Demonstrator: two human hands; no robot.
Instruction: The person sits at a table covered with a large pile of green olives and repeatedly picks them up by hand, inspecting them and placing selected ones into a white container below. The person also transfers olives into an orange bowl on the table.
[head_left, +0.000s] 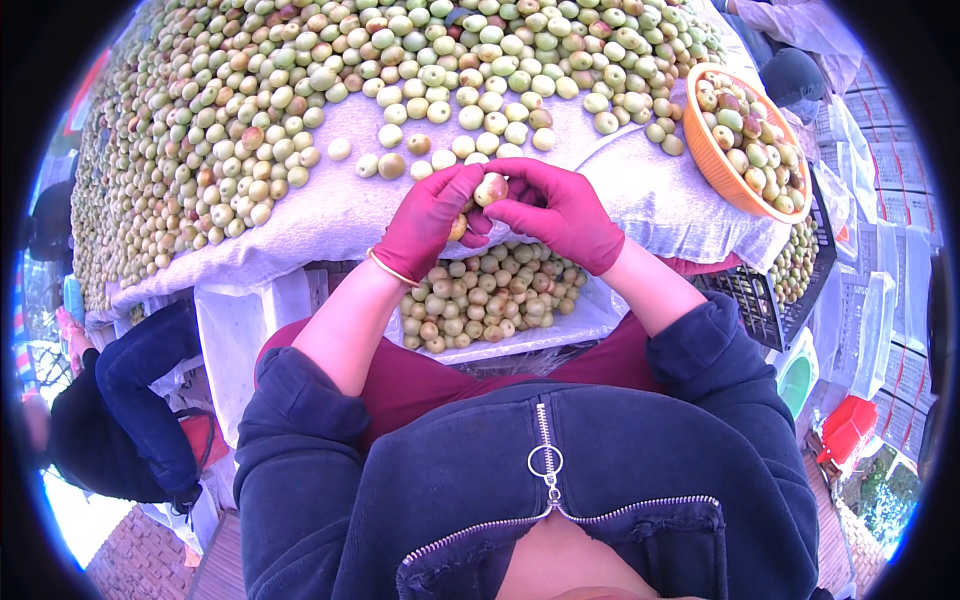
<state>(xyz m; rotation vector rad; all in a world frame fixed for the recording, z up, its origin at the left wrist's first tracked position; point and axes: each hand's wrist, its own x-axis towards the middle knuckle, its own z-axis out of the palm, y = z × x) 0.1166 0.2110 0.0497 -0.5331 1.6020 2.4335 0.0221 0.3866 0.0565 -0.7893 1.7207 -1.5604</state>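
Both my hands wear pink-red gloves and meet at the near edge of a cloth-covered table (292, 232). My left hand (431, 225) has its fingers closed around small round green-brown fruit, one showing low in the palm (457, 227). Between the fingertips of both hands sits a pale fruit with a reddish patch (491, 190). My right hand (559, 214) touches that fruit from the right, fingers curled; whether more lies behind them cannot be told. Loose fruit (471, 117) lies just beyond my hands. Below them, a white lined container (525, 345) holds many similar fruit.
A large heap of fruit (225, 112) covers the table's far and left parts. An orange basket (701, 150) of fruit stands at right, above a black crate (780, 315) with fruit. A person (150, 397) sits at left; another person's leg (791, 75) shows at upper right.
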